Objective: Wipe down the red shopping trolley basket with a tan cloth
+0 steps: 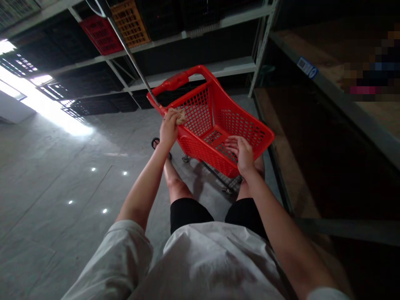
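Note:
A red plastic shopping cart [204,151] with lattice sides stands in front of me, its handle turned toward the far left. Bunched in my left hand [168,130] is a tan cloth [180,116], pressed against the cart's upper left rim close to the handle. My right hand [246,155] is at the near right end of the basket, fingers stretched out over the inside and holding nothing. Whether its palm touches the rim, I cannot tell. Only the basket's slotted floor and walls show inside the cart.
A metal pole [128,50] rises from the cart's handle side. Behind it, shelving [187,37] carries dark crates, a red crate [101,35] and an orange crate [130,23]. Close on my right runs another shelf [337,89]. Grey floor [78,175] spreads to the left.

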`<state>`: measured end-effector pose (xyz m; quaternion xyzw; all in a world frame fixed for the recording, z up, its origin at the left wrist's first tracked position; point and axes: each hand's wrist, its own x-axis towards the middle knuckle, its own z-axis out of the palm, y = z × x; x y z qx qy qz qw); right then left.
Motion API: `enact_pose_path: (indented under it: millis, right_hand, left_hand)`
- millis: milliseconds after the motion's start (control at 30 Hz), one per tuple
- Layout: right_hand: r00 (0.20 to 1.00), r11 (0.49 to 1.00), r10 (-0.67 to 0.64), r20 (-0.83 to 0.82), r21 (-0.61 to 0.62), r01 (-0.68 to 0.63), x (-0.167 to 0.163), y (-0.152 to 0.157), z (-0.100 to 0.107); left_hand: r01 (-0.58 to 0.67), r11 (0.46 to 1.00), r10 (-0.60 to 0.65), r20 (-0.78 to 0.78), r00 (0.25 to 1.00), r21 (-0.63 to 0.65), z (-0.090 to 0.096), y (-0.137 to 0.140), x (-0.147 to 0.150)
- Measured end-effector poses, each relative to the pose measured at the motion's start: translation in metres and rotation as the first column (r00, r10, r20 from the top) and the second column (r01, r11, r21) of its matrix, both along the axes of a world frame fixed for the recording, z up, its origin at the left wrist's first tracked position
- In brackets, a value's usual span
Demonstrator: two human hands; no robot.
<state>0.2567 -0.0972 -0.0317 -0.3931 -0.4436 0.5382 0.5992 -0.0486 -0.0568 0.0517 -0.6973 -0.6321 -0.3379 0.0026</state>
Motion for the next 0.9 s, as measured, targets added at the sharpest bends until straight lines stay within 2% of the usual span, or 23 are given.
enact_pose_path:
  millis: [100,200,300,367,433,533,667,767,833,900]
  right_hand:
    - [0.998,0.999,0.017,-0.053,0.031,-0.016,-0.009,0.005,0.0]
    - [0.998,0.996,0.018,-0.06,0.085,-0.013,-0.013,0.004,0.002]
    - [0.999,0.986,-0.014,0.052,0.166,0.006,-0.01,-0.013,0.005]
    - [0.975,0.97,-0.073,0.209,0.243,0.02,-0.005,-0.034,0.005]
    - [0.917,0.951,-0.155,0.368,0.307,0.037,0.0,-0.056,0.002]
    - [0.858,0.94,-0.234,0.458,0.332,0.079,0.005,-0.08,-0.006]
    - [0.874,0.942,-0.223,0.432,0.325,0.08,0.016,-0.089,-0.008]
    - [0.859,0.914,-0.281,0.428,0.393,0.103,0.033,-0.086,-0.006]
    - [0.832,0.883,-0.381,0.403,0.426,0.197,0.048,-0.074,-0.009]
    - [0.785,0.843,-0.506,0.356,0.397,0.363,0.065,-0.052,-0.017]
  left_hand:
    - [0.134,0.99,-0.133,0.024,0.991,-0.037,-0.031,-0.047,0.06]
    - [0.305,0.952,-0.305,0.067,0.95,0.005,-0.064,-0.104,0.128]
    - [0.41,0.912,-0.401,0.169,0.9,-0.021,-0.075,-0.134,0.164]
    - [0.376,0.926,-0.367,0.275,0.889,0.022,-0.072,-0.134,0.168]
    - [0.324,0.942,-0.334,0.318,0.888,0.083,-0.064,-0.124,0.164]
    - [0.38,0.92,-0.391,0.224,0.893,0.093,-0.053,-0.11,0.16]
    - [0.456,0.89,-0.455,0.051,0.889,-0.008,-0.044,-0.103,0.159]
    - [0.472,0.871,-0.477,0.0,0.879,-0.138,-0.038,-0.099,0.158]
    - [0.483,0.841,-0.503,-0.027,0.864,-0.245,-0.035,-0.096,0.158]
    - [0.442,0.835,-0.501,-0.122,0.857,-0.329,-0.033,-0.094,0.159]
